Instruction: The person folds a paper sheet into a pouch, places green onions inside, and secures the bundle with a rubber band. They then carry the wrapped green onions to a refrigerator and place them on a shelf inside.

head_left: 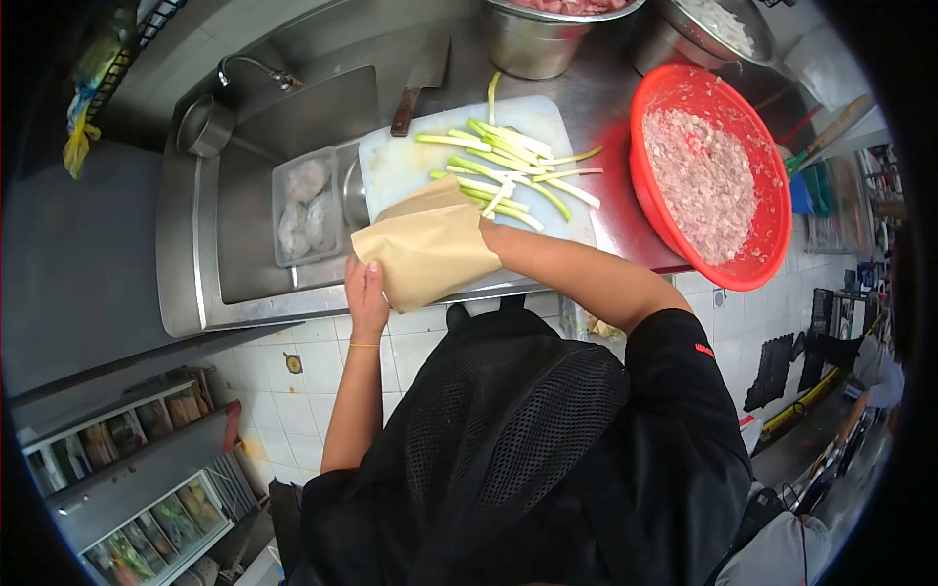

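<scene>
A brown paper bag (430,249) is held over the near edge of the white cutting board (391,156). My left hand (367,291) grips the bag's lower left edge, thumb on the outside. From the right, my right forearm reaches to the bag, and the paper hides the hand there. Several cut scallion stalks (508,156) lie spread on the board just beyond the bag. At the board's far left corner rests a cleaver (420,83) with a wooden handle.
To the right stands a red basin (650,181) of minced meat. Steel pots (532,44) are at the back. In the sink (244,186) at left sits a plastic tub (308,207) holding bagged items, below a faucet (259,66). A steel saucepan (205,127) is at the sink's far left.
</scene>
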### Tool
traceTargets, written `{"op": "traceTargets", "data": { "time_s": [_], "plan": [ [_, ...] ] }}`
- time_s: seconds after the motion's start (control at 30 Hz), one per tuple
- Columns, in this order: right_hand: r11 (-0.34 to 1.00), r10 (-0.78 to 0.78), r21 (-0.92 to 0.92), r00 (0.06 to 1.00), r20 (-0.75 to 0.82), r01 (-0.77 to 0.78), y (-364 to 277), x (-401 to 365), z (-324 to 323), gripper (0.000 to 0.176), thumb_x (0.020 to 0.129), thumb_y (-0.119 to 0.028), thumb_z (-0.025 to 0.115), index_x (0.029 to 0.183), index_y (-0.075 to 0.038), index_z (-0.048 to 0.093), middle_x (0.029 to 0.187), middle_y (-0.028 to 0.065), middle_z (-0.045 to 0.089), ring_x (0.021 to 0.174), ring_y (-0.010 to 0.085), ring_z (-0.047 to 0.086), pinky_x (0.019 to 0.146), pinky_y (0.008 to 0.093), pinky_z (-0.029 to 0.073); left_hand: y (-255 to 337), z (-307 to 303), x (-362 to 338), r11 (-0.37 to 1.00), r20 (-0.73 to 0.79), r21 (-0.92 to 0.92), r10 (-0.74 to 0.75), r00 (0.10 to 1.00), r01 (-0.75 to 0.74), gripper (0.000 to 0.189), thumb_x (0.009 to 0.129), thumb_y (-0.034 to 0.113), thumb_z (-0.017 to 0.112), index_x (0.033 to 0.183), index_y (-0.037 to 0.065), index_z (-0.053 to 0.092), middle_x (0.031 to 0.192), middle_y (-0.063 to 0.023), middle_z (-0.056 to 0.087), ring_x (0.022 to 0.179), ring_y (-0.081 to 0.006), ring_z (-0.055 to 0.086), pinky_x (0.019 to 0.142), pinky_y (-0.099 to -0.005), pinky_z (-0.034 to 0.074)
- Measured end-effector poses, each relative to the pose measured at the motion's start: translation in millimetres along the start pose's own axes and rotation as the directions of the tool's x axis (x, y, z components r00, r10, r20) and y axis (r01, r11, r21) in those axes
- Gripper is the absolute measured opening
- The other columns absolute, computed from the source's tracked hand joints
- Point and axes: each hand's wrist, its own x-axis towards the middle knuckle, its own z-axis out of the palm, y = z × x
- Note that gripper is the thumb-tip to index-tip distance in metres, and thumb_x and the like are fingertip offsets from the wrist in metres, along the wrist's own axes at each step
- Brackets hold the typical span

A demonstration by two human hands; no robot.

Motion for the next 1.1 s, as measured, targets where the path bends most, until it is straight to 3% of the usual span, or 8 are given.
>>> {"op": "traceTargets", "data": {
  "time_s": [0.27,0.33,0.47,0.57,0.87,0.93,1.03,1.1],
  "plan": [
    [0.998,0.047,-0.033,0.994,0.100,-0.044,35.2,-37.1,-46.4,0.055,0.068,-0.021,0.070,0.120,-0.009,0.059,0.115,0.0153,0.061,0.117,0.0315,0.051,0.101,0.0366,0.035,-17.7,17.1,-3.5,0.998,-0.006,0.059,-0.026,1.000,0.026,0.038,0.100,0.024,0.037,0.115,-0.006,0.054,0.110,-0.0131,0.056,0.103,-0.0224,0.053,0.093,-0.0340,0.039],
    [0.956,0.060,-0.270,0.977,-0.204,-0.115,40.5,-64.3,-75.8,0.057,0.063,-0.024,0.073,0.118,-0.013,0.061,0.116,0.0125,0.059,0.112,0.0322,0.051,0.102,0.0375,0.032,-15.8,17.9,-1.9,0.993,0.002,0.115,0.008,1.000,-0.008,0.039,0.100,0.024,0.036,0.114,-0.006,0.055,0.110,-0.0138,0.055,0.102,-0.0225,0.053,0.091,-0.0329,0.040],
    [0.933,0.141,-0.311,0.979,-0.147,-0.181,51.9,-88.4,-64.8,0.052,0.064,-0.023,0.074,0.114,-0.014,0.063,0.112,0.0084,0.059,0.104,0.0317,0.052,0.096,0.0393,0.037,-14.6,27.0,-0.6,0.993,-0.051,0.117,0.041,0.998,-0.035,0.036,0.098,0.023,0.040,0.111,-0.006,0.057,0.113,-0.0186,0.057,0.105,-0.0296,0.053,0.093,-0.0359,0.039],
    [0.932,0.326,-0.124,0.938,-0.121,-0.340,43.0,-88.4,-57.9,0.029,0.074,-0.016,0.067,0.103,-0.012,0.067,0.094,0.0047,0.063,0.096,0.0267,0.055,0.085,0.0364,0.045,-21.2,28.7,-3.0,0.998,-0.093,0.030,-0.056,0.994,0.059,0.037,0.099,0.024,0.039,0.110,-0.005,0.058,0.115,-0.0194,0.055,0.106,-0.0312,0.052,0.093,-0.0358,0.039],
    [0.925,0.370,0.185,0.900,-0.232,-0.332,24.9,-85.3,-29.5,0.013,0.077,-0.008,0.059,0.088,-0.007,0.067,0.088,0.0096,0.063,0.085,0.0316,0.060,0.074,0.0403,0.049,21.3,18.8,7.6,0.958,-0.201,0.226,-0.130,0.971,0.175,0.039,0.100,0.028,0.037,0.103,-0.003,0.061,0.112,-0.0170,0.058,0.103,-0.0258,0.053,0.093,-0.0351,0.038],
    [0.925,0.367,0.203,0.894,-0.256,-0.322,25.4,-86.0,-28.4,0.014,0.077,-0.006,0.058,0.087,-0.006,0.067,0.088,0.0102,0.064,0.085,0.0317,0.060,0.074,0.0399,0.049,34.3,13.0,10.8,0.910,-0.105,-0.160,-0.400,0.910,0.382,0.039,0.101,0.029,0.038,0.106,-0.003,0.060,0.113,-0.0142,0.059,0.105,-0.0232,0.053,0.094,-0.0336,0.037],
    [0.893,0.413,0.317,0.865,-0.287,-0.321,20.2,-80.2,-36.9,0.014,0.076,-0.004,0.057,0.087,-0.005,0.066,0.088,0.0117,0.064,0.085,0.0323,0.060,0.073,0.0395,0.048,71.2,12.9,23.0,0.686,0.004,-0.610,-0.499,0.867,0.397,0.039,0.101,0.029,0.041,0.111,-0.005,0.056,0.114,-0.0129,0.059,0.106,-0.0212,0.055,0.096,-0.0327,0.038],
    [0.859,0.444,0.396,0.858,-0.259,-0.325,20.8,-77.1,-36.0,0.016,0.074,-0.002,0.058,0.089,-0.004,0.065,0.085,0.0146,0.064,0.083,0.0345,0.060,0.072,0.0390,0.048,86.2,8.0,30.8,0.576,0.051,-0.694,-0.558,0.828,0.431,0.039,0.100,0.029,0.042,0.111,-0.007,0.055,0.113,-0.0134,0.060,0.105,-0.0211,0.056,0.096,-0.0327,0.039]
  ]
}}
